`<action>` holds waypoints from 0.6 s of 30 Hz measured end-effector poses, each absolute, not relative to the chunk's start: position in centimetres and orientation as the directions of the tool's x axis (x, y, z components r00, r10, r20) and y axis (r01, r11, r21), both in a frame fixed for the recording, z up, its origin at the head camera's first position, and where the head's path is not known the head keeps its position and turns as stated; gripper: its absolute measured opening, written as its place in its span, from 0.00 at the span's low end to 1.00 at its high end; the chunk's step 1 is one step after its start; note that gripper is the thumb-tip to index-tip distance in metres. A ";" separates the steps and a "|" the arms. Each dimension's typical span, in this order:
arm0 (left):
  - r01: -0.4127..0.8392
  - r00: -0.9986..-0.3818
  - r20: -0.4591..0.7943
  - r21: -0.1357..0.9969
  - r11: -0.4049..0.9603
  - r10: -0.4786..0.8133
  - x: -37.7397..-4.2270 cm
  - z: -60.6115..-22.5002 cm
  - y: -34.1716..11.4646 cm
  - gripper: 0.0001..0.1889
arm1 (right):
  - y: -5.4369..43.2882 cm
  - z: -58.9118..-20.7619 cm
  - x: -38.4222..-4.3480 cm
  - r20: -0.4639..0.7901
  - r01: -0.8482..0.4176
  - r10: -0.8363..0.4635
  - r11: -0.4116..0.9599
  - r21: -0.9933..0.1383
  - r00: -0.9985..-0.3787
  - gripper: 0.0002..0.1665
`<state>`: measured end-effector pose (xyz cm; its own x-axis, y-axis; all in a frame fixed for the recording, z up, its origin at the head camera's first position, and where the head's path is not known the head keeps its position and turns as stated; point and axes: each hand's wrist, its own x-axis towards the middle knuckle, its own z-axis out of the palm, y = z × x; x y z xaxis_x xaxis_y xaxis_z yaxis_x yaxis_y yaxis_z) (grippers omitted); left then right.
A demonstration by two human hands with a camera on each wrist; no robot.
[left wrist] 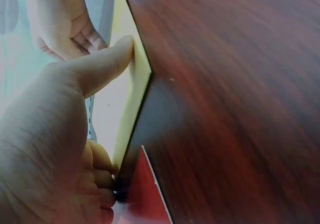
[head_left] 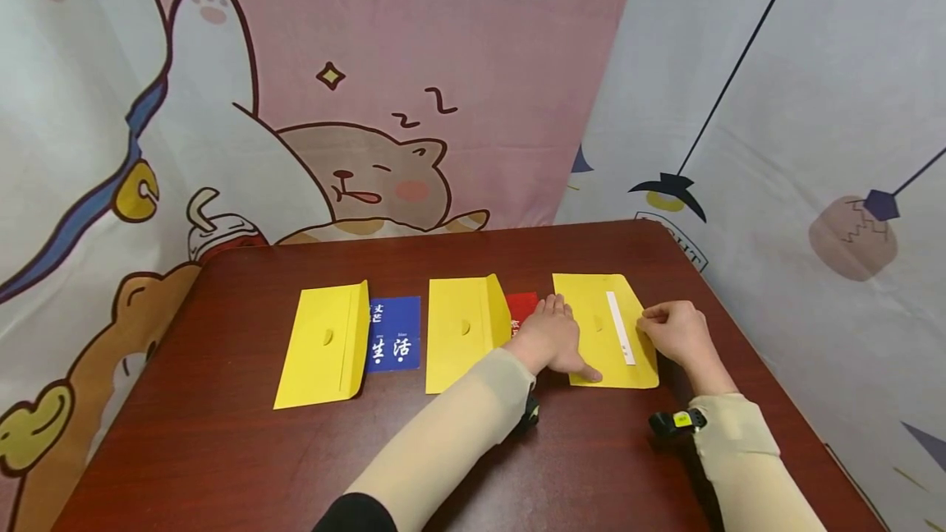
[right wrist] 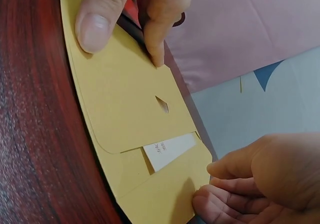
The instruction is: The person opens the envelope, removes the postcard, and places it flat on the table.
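A yellow envelope (head_left: 584, 302) lies at the right of the table, its flap (head_left: 641, 369) folded out to the right. A white card edge (right wrist: 170, 154) shows in its opening. My left hand (head_left: 548, 335) rests across the envelope's left side, fingers stretched out and thumb on the near edge. At the flap's outer edge, my right hand (head_left: 676, 337) pinches with thumb and curled fingers. Partly behind the left hand is a red card (head_left: 521, 304), beside a second yellow envelope (head_left: 454, 335).
Farther left lies another yellow envelope (head_left: 314, 343), with a blue card (head_left: 395, 331) bearing white characters against its right side. All rest on a dark red-brown table (head_left: 222, 450). Printed cloth (head_left: 502, 89) hangs behind the table and along its sides.
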<state>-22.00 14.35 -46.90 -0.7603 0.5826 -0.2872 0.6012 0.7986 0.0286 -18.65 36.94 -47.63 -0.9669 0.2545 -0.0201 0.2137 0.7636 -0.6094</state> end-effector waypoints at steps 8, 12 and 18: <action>0.534 -0.794 -0.267 0.120 0.837 0.546 -21.8 -46.4 15.0 0.61 | 37.5 -48.1 -18.8 -0.043 0.214 0.244 0.738 -0.639 -0.969 0.21; 0.514 -0.820 -0.227 0.111 0.851 0.525 -21.6 -46.5 15.7 0.57 | 38.0 -48.2 -18.8 -0.080 0.223 0.230 0.705 -0.673 -0.970 0.23; 0.456 -0.865 -0.170 0.130 0.881 0.473 -21.7 -47.0 17.0 0.51 | 38.3 -48.3 -18.6 -0.152 0.266 0.235 0.601 -0.754 -0.960 0.24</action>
